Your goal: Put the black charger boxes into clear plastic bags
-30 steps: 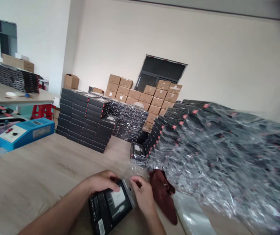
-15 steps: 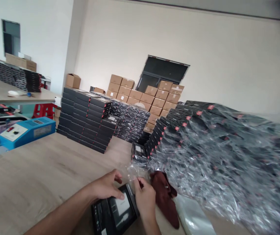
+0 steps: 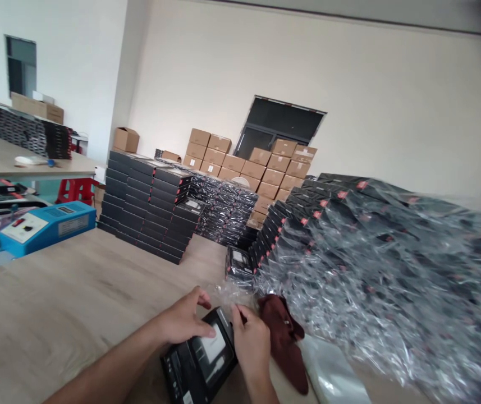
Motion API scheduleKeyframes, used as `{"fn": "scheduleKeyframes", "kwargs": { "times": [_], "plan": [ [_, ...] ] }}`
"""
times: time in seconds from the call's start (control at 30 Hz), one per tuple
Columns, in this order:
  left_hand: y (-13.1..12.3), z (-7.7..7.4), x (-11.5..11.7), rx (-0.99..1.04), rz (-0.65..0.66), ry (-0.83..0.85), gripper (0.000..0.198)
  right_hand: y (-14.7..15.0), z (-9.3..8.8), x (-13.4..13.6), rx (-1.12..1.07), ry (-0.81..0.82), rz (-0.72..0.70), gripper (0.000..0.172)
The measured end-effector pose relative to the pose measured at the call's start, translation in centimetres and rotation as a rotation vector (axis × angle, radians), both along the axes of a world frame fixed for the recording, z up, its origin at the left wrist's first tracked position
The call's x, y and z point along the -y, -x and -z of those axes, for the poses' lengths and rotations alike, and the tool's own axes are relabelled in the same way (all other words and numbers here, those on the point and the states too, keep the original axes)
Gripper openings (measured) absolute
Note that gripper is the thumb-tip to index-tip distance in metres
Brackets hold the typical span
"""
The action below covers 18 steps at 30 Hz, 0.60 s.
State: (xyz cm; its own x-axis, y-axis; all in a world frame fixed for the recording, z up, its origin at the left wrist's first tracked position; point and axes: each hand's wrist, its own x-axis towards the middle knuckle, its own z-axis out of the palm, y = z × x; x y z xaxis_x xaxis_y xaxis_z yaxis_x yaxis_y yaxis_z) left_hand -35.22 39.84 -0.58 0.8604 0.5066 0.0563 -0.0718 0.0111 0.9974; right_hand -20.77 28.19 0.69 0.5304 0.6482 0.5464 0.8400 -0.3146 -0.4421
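A flat black box [image 3: 200, 365] with a white panel on its face lies on the wooden table [image 3: 55, 303] near the bottom edge. My left hand [image 3: 183, 320] rests on its far left corner, fingers pressed down on it. My right hand [image 3: 251, 342] holds the box's right edge, and its fingertips pinch the mouth of a clear plastic bag [image 3: 227, 292] that lies crumpled just beyond the box. A dark red cloth [image 3: 284, 336] lies to the right of my right hand.
A large heap of bagged black boxes [image 3: 375, 264] fills the right side. Stacks of bare black boxes [image 3: 145, 207] stand at the table's middle back. A blue machine [image 3: 46, 224] sits at the left. Clear bags [image 3: 333, 373] lie at the lower right. Cardboard cartons [image 3: 261, 165] line the far wall.
The box has slid a little down and to the right under my hands. My left thumb has lifted off the box. The view has shifted slightly.
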Motion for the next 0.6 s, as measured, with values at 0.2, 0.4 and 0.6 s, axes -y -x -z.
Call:
{"fn": "scheduleKeyframes", "kwargs": {
  "times": [0.2,0.4,0.6],
  "plan": [
    [0.32,0.08,0.03,-0.052,0.123,-0.015,0.06,-0.33,-0.46,0.23,-0.019,-0.004,-0.043,0.056],
    [0.03,0.36,-0.44,0.022,0.006,-0.03,0.056,0.11,-0.03,0.01,0.065,0.021,-0.096,0.053],
    [0.04,-0.43,-0.28,0.092,-0.092,-0.122,0.049,0.33,-0.21,0.12,0.096,0.037,-0.088,0.048]
  ]
}}
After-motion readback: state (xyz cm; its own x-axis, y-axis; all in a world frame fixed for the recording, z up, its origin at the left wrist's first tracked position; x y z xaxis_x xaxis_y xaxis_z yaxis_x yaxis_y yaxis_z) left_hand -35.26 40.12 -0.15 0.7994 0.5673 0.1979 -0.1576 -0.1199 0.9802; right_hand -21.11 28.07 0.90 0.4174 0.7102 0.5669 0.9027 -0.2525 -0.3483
